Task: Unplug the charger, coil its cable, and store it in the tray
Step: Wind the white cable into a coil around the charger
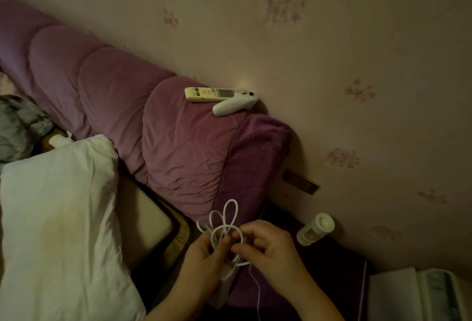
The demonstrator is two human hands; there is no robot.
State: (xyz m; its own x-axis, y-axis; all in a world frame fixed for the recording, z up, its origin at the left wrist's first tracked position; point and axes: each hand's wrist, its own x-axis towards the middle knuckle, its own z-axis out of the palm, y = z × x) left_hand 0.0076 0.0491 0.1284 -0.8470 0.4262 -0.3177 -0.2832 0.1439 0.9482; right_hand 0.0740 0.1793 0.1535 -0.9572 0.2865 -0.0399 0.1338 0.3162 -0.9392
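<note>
A thin white charger cable [228, 214] stands in several loops above my hands, low in the middle of the head view. My left hand [204, 259] grips the bunched loops, and the white charger block [226, 273] hangs just under its fingers. My right hand [268, 249] pinches one loop of the same cable beside the left hand. A loose strand drops down between my wrists. The wall socket [302, 183] sits on the wall behind the purple headboard with nothing plugged into it. No tray can be made out for certain.
A padded purple headboard [163, 126] runs along the wall, with a cream remote [210, 94] and a white controller [233, 104] on top. A white pillow [58, 218] lies at left. A small white cylinder [315, 228] lies on the dark purple nightstand. White boxes [419, 295] fill the bottom right.
</note>
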